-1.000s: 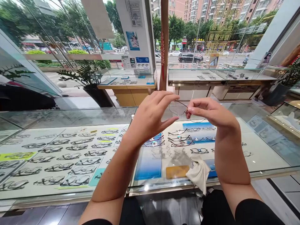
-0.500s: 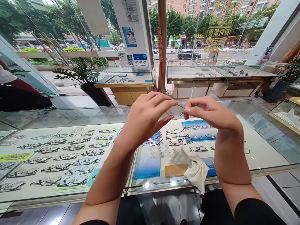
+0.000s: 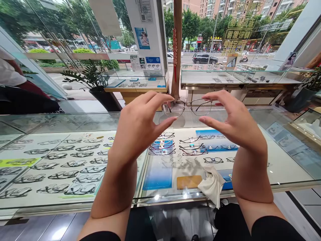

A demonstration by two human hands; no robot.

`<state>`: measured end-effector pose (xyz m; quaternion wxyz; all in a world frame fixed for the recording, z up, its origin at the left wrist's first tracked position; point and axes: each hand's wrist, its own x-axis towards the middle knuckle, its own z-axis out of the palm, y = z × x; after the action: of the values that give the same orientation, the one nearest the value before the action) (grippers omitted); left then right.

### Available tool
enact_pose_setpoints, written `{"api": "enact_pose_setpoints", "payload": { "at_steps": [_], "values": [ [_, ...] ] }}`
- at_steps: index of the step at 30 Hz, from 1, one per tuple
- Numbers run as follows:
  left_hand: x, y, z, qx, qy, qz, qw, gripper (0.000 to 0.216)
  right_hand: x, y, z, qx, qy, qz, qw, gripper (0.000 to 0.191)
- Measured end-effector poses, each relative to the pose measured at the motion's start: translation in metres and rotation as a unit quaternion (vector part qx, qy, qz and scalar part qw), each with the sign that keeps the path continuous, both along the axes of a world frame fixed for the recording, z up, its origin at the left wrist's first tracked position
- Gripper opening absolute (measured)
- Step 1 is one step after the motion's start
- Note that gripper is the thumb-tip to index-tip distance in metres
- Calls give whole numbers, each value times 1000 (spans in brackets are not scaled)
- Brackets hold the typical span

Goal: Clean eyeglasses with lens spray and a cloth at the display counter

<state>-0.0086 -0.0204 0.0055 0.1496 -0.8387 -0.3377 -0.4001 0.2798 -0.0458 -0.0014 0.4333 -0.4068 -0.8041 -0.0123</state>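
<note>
A glass-topped counter (image 3: pixel 286 164) runs across the view, its bed white beneath the clear sheet, its front edge catching bright spots of light. Grey floor tiles (image 3: pixel 57 231) show below it, glossy with reflections. Beyond stand lower glass showcases (image 3: pixel 210 79), a round wooden post (image 3: pixel 178 77) and a leafy plant (image 3: pixel 86 76) in a tapered black pot (image 3: pixel 106 100). Tall panes look out on trees and a dark car (image 3: pixel 205 59). Part of a person in a white top (image 3: pixel 11 72) shows at the far left.

A pair of eyeglasses (image 3: pixel 187 103) is in mid-air above the counter's far side, with thin metal rims, rounded clear lenses and slender dark temples seen through them. The left hand (image 3: pixel 136 124) and right hand (image 3: pixel 237 124) hold it from either side, each grip narrow at the frame's upper outer corner, the thumbs spread lower; whether these touch the rims I cannot tell.

Dark-framed display glasses (image 3: pixel 59 174) lie in rows under the sheet. A smooth blue panel (image 3: pixel 157 180) fades to paler tones, near a flat tan rectangle (image 3: pixel 189 182). Beside that, a crumpled cream cloth (image 3: pixel 212 185) with a zigzag edge drapes over the counter's front.
</note>
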Motion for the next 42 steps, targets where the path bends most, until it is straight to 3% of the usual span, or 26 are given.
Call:
{"api": "enact_pose_setpoints", "payload": {
  "at_steps": [3,9,26,34,42],
  "values": [
    [0,-1,0,-4,-9,-8,1000,37,0,-2,1,12,10,-10,1000,38],
    [0,2,0,-16,-18,-14,1000,40,0,-3,0,16,-6,-18,1000,47],
    [-3,9,-4,-78,-84,-47,992,51,4,-4,-1,47,0,-26,999,45],
    [4,9,-8,-118,-154,-67,979,49,3,-4,0,53,9,-27,998,45],
    [14,1,-3,-199,-257,-48,944,49,1,-6,1,63,2,-46,997,46]
  ]
}}
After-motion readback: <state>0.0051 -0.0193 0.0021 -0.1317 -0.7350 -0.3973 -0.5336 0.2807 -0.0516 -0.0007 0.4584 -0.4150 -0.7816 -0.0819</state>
